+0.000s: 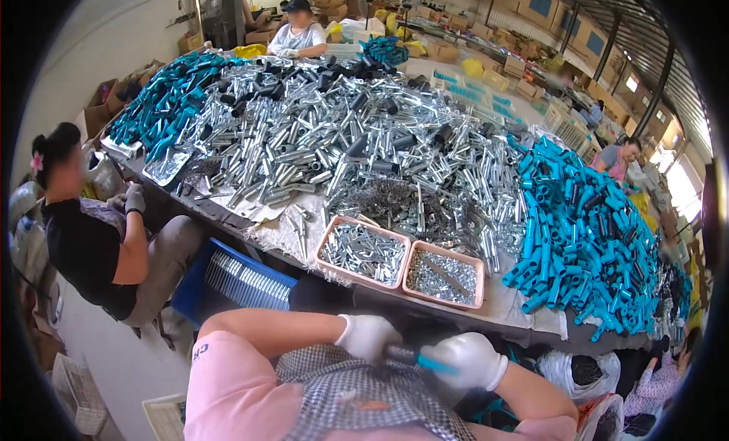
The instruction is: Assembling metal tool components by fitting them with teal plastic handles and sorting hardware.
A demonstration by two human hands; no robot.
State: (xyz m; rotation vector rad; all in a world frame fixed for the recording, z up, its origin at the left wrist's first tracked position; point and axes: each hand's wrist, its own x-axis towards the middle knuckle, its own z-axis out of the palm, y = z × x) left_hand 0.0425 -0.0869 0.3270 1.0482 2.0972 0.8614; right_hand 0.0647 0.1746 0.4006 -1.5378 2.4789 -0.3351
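Both my hands wear white gloves and meet in front of my checked apron. My left hand (pixel 368 337) is closed round the dark end of a teal and black handle (pixel 438 364). The fingers of my right hand (pixel 467 360) are wrapped round its teal end. Motion smears the handle a little, so its exact shape is unclear. Just beyond, at the table edge, sit a pink tray of small metal pins (pixel 363 252) and a pink tray of small metal pieces (pixel 444 278) with a flat dark strip lying across it.
Shiny metal tubes (pixel 304 137) heap the table's middle. Teal handles pile up at right (pixel 577 228) and far left (pixel 171 95). A blue crate (pixel 228 281) with rows of metal parts stands below the left edge. Co-workers sit at left (pixel 91 228) and the far side (pixel 298 34).
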